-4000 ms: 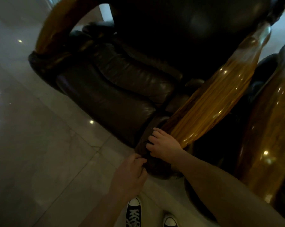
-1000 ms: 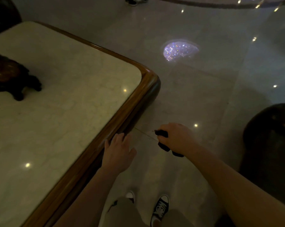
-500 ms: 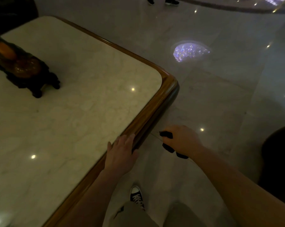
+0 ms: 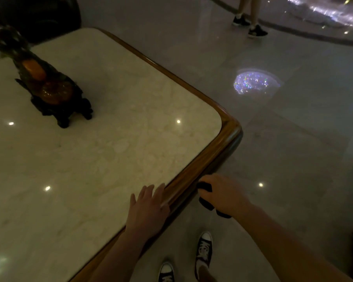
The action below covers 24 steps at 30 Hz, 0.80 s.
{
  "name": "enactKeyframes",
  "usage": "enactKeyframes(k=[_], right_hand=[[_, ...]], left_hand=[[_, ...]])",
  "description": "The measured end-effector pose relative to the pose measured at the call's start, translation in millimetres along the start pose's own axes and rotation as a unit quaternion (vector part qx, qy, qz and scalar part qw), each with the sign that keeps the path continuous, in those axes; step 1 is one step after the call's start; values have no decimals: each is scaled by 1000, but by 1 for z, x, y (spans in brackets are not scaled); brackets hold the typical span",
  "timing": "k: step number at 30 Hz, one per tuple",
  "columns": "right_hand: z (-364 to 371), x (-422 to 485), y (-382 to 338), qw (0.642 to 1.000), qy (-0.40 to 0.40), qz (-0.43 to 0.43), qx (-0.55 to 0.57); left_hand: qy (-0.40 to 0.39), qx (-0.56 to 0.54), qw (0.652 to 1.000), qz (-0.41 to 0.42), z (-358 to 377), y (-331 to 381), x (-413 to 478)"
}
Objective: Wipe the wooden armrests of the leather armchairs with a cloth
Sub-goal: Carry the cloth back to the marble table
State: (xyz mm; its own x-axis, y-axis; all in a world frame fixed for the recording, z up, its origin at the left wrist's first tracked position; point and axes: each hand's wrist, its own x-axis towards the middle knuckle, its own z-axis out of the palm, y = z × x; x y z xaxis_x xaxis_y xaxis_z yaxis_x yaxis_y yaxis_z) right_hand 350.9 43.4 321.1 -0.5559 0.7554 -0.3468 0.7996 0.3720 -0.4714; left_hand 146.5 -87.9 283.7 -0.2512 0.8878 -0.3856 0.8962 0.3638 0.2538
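The right hand (image 4: 225, 195) has its fingers curled tight around a dark bunched cloth (image 4: 205, 197), held just off the wooden rim (image 4: 200, 167) of the bench (image 4: 114, 155); the left hand (image 4: 148, 209) lies flat, fingers loosely spread, across marble and rim. No armchair shows here (only a dark rounded shape at the top left, too dim to name), so the risk I see is the cloth straying onto the wrong wood. The polished marble is mottled and glossy, the rim rounded and varnished; a dark carved ornament (image 4: 49, 86) stands well apart.
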Motion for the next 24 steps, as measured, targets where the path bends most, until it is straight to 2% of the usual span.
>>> enactKeyframes(k=[12, 18, 24], right_hand=[[-6, 125, 34, 991, -79, -80, -69], [26, 181, 26, 989, -91, -91, -72], [93, 252, 6, 988, -72, -115, -74]], left_hand=[[18, -29, 995, -90, 18, 10, 80], [19, -26, 993, -114, 36, -25, 120], [23, -10, 992, -127, 75, -91, 164]])
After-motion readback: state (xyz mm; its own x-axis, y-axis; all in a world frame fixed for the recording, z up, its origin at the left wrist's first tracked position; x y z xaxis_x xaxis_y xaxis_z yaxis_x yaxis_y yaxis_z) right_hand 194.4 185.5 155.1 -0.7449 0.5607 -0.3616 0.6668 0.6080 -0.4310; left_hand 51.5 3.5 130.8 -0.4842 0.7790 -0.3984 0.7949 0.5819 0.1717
